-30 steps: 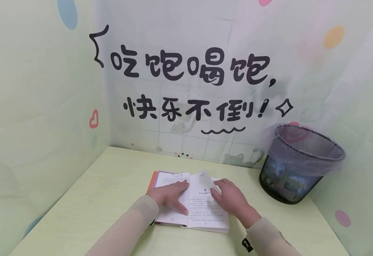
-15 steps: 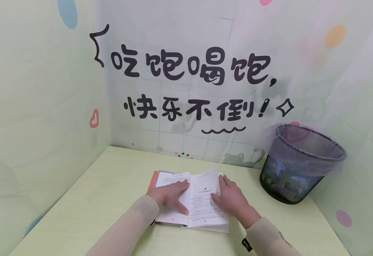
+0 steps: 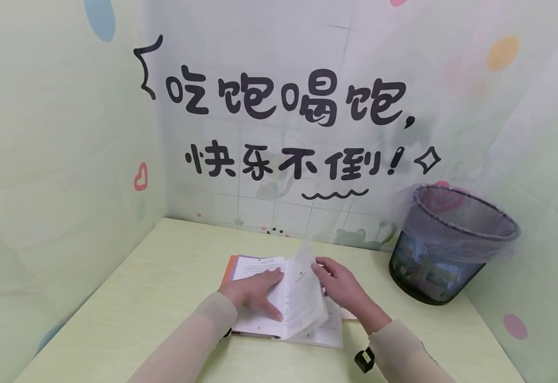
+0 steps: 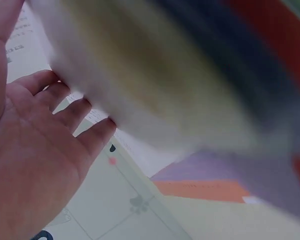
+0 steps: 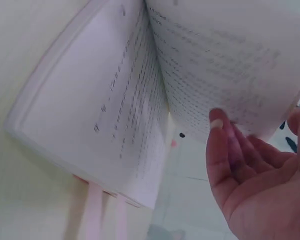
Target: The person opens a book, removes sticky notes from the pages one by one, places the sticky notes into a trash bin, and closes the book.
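Note:
An open book (image 3: pixel 259 261) with printed white pages and an orange and purple cover edge lies on the table. My left hand (image 3: pixel 255 293) rests on its left page near the gutter, thumb and fingers spread apart. In the left wrist view, the left fingertips (image 4: pixel 97 132) touch the paper. On the right side, my right hand (image 3: pixel 341 282) pinches a small stack of lifted pages (image 3: pixel 302 292) by the outer edge. The right wrist view shows the right thumb on one side of the raised pages (image 5: pixel 220 65) and the fingers on the other, with the lower page (image 5: pixel 90 100) flat beneath.
A dark mesh waste bin (image 3: pixel 432 266) lined with a translucent bag stands at the right rear of the pale table (image 3: pixel 164 298). Printed wall sheets (image 3: pixel 279 133) enclose the back and sides. Two pale ribbons (image 5: pixel 93 210) hang from the book.
My right hand has moved from lying against the right page to gripping several pages, which now stand raised and tilted leftward. The left hand stays in place.

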Available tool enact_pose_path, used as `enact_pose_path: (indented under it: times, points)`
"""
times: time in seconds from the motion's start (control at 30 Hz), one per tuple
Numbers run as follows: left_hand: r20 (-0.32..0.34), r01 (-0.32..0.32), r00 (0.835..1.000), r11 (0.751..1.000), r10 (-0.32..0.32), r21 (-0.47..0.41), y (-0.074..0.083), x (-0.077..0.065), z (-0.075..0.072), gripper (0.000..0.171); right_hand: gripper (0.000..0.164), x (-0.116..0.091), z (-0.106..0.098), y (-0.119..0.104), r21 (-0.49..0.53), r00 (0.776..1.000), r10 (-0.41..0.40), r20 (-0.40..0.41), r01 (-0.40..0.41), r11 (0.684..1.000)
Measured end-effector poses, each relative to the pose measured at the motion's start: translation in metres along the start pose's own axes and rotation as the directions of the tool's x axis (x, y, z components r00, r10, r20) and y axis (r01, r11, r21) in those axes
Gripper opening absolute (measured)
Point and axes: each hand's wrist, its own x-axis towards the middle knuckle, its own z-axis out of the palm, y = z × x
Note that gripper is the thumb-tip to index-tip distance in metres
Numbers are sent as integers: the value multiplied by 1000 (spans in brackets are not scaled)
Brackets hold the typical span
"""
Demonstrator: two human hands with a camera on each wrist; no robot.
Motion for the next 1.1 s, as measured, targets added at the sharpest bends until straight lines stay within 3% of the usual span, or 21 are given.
enact_pose_path:
  times: [0.13, 0.2, 0.3, 0.47, 0.63, 0.73, 0.83, 1.1]
  points:
    - [-16, -25, 1000, 999, 25, 25, -3, -1, -2, 110, 51, 0, 1, 5, 265, 998, 17, 67, -35, 964]
    - [-32, -41, 999, 999, 42, 27, -6, -3, -3, 109, 50, 1, 3, 9, 318, 996, 10, 92, -39, 947]
    - [-58, -68, 996, 998, 68, 12, -13, -8, -7, 103, 45, -1, 7, 15, 316, 995, 8, 98, -39, 948]
    - [-95, -59, 994, 998, 58, 0, -32, -20, -13, 95, 38, -4, 18, 19, 224, 992, -76, 98, 53, 973]
    - [-98, -13, 995, 1000, 12, -13, -52, -30, -15, 96, 43, -8, 34, 17, -19, 977, -175, 119, 179, 984]
    - [-95, 24, 995, 999, -28, -45, -62, -36, -16, 97, 51, -10, 44, 14, -211, 974, -161, 160, 193, 958]
    - [-97, 53, 993, 995, -61, -85, -69, -40, -17, 98, 58, -12, 53, 12, -328, 969, -130, 211, 195, 924]
    - [-87, 62, 993, 983, -78, -171, -81, -46, -21, 97, 71, -18, 63, 9, -432, 960, -101, 260, 209, 877]
